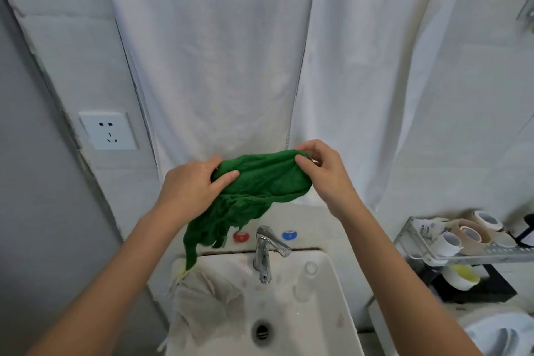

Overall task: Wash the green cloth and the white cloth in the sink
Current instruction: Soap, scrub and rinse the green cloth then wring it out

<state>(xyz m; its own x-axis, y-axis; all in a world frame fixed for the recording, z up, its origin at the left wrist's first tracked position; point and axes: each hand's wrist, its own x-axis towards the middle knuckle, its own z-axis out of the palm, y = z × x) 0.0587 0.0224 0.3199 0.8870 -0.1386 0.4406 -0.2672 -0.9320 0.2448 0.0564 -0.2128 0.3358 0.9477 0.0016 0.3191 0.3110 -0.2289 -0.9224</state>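
Left hand (192, 186) closed on green cloth (254, 182), thumb on top; tail hangs to sink (332, 292) rim, likely to drain. White cloth (202, 303) draped over sink's left edge, probably waiting. Right hand (323, 170) pinches cloth's far end, spreading it.

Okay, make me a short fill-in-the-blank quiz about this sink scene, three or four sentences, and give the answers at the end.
1. Both hands, left hand and right hand, hold up the ____ cloth above the sink.
2. The white cloth is draped over the sink's ____ side.
3. The knob left of the faucet is ____.
4. The rolls of tape sit on a rack to the ____ of the sink.

Answers: green; left; red; right
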